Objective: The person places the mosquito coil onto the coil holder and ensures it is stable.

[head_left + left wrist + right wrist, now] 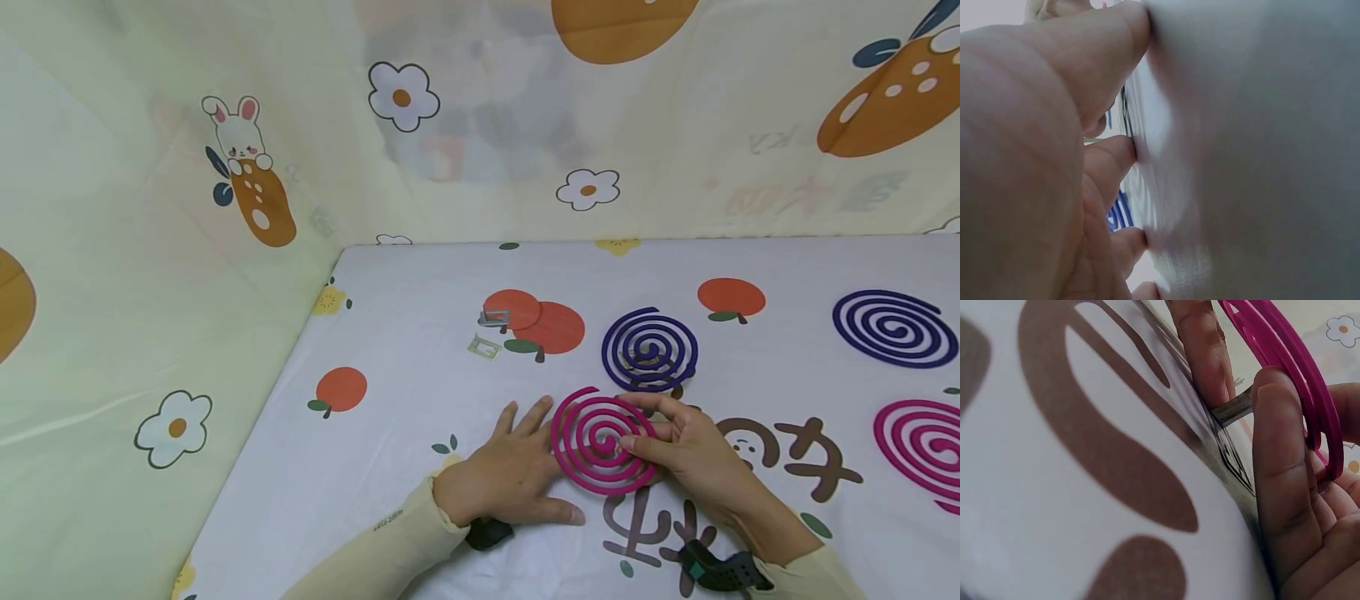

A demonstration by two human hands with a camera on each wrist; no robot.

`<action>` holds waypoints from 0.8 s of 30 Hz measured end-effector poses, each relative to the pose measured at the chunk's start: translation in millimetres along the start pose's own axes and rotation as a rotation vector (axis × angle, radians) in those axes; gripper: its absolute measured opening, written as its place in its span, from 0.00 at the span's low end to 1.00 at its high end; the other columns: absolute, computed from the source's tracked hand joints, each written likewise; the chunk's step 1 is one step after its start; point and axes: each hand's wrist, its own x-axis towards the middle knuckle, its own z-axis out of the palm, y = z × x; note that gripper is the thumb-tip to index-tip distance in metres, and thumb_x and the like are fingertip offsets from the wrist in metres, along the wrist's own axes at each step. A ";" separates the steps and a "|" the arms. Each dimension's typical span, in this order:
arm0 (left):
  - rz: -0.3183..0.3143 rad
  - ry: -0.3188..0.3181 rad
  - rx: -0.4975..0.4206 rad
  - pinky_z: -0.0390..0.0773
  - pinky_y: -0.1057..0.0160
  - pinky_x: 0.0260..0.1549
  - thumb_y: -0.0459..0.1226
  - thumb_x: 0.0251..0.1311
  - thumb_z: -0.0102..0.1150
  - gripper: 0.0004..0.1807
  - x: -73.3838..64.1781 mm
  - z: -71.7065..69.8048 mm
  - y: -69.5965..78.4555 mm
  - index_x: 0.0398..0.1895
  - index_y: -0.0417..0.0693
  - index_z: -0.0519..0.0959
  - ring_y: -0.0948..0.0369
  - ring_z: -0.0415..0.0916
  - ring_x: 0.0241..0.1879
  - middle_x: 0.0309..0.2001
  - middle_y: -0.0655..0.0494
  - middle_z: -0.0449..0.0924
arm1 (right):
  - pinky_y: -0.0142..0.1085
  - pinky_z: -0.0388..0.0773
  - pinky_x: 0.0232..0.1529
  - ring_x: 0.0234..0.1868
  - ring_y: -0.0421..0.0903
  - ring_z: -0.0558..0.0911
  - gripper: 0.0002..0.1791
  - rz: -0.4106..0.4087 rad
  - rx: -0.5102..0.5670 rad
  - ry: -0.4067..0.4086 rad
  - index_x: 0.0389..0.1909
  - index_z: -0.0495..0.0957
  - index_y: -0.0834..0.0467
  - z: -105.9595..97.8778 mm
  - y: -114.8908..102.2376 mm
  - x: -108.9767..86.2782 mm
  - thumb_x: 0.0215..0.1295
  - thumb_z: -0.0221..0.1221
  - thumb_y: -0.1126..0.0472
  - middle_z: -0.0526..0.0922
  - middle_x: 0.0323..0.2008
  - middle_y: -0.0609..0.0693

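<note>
My right hand pinches a pink mosquito coil, thumb near its centre and fingers behind. The coil is held tilted above the table and overlaps my left hand. That left hand lies palm down with fingers spread, its fingertips on the tabletop. In the right wrist view, an upright strip of a small metal coil stand shows below the pink coil, between a left fingertip and the right fingers. Just beyond the hands, a dark blue mosquito coil sits with a metal piece partly showing through its gaps.
Two small metal stands, one grey and one pale gold, lie at the back left. At the right are another dark blue coil and another pink coil. Patterned cloth walls rise behind and at the left.
</note>
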 end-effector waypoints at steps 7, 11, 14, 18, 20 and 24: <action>-0.002 -0.006 0.001 0.50 0.30 0.74 0.72 0.62 0.55 0.49 0.0 0.3 0.3 0.84 0.75 0.52 0.45 0.36 0.84 0.85 0.61 0.44 | 0.39 0.87 0.47 0.47 0.48 0.90 0.36 0.012 -0.023 0.013 0.76 0.62 0.65 -0.6 1.2 0.3 0.72 0.65 0.63 0.89 0.46 0.63; -0.004 -0.009 -0.001 0.50 0.30 0.74 0.72 0.62 0.55 0.49 -0.2 0.4 0.3 0.84 0.75 0.51 0.45 0.35 0.84 0.85 0.60 0.43 | 0.38 0.86 0.47 0.47 0.47 0.90 0.36 0.013 -0.032 0.011 0.76 0.62 0.65 -0.7 1.2 0.1 0.72 0.65 0.63 0.89 0.46 0.63; -0.005 -0.009 0.000 0.49 0.31 0.74 0.72 0.62 0.55 0.49 0.0 0.4 0.1 0.84 0.75 0.51 0.45 0.35 0.84 0.85 0.60 0.43 | 0.38 0.86 0.47 0.48 0.47 0.90 0.36 0.016 -0.029 0.008 0.76 0.62 0.65 -0.9 1.1 0.2 0.72 0.65 0.63 0.89 0.46 0.63; -0.005 -0.009 -0.002 0.49 0.31 0.74 0.72 0.62 0.54 0.49 0.4 0.5 -0.2 0.84 0.75 0.52 0.45 0.35 0.84 0.85 0.60 0.44 | 0.39 0.86 0.48 0.48 0.48 0.90 0.36 0.025 -0.018 0.006 0.76 0.61 0.65 -1.1 1.2 0.8 0.72 0.65 0.63 0.89 0.46 0.62; -0.005 -0.011 -0.004 0.49 0.31 0.74 0.72 0.62 0.55 0.49 0.3 0.1 0.0 0.84 0.75 0.52 0.45 0.35 0.84 0.85 0.60 0.44 | 0.38 0.86 0.48 0.48 0.48 0.90 0.36 0.024 -0.016 0.011 0.76 0.62 0.64 -1.3 1.4 0.7 0.72 0.65 0.63 0.90 0.45 0.62; -0.002 -0.011 0.007 0.49 0.31 0.74 0.72 0.62 0.55 0.48 -0.2 -1.1 0.3 0.84 0.75 0.52 0.45 0.35 0.84 0.85 0.60 0.43 | 0.38 0.86 0.47 0.47 0.48 0.90 0.35 0.018 -0.017 0.026 0.76 0.62 0.65 -0.9 0.6 1.0 0.72 0.65 0.63 0.89 0.46 0.62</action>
